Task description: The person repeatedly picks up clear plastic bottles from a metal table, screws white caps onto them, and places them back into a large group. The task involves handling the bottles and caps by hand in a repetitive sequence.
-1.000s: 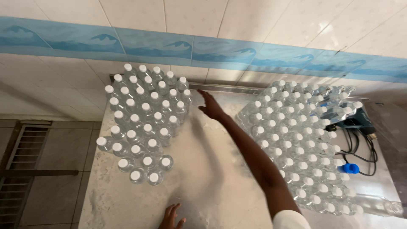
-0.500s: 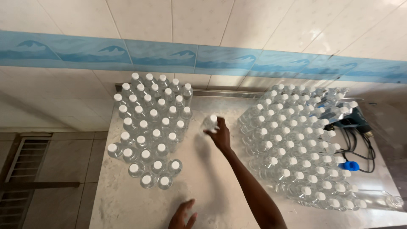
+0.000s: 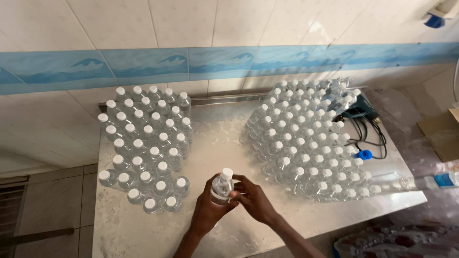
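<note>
One clear bottle held in both hands at the near middle of the table.

The left hand (image 3: 206,210) has its grip wrapped around the body of a small clear bottle (image 3: 222,185) with a white cap, and the right hand (image 3: 252,200) has its fingers closed on the same bottle from the other side, just under the cap; the bottle stands upright in the bare strip of the table (image 3: 224,138). Left of the bottle stands a smaller block of capped bottles (image 3: 146,148), its near rows uneven. Right of it stands a larger, tightly packed block of bottles (image 3: 311,143), with a dark tool and its cables (image 3: 363,129) just beyond. Judging by the two blocks, much sorting looks done and a good deal remains.
</note>
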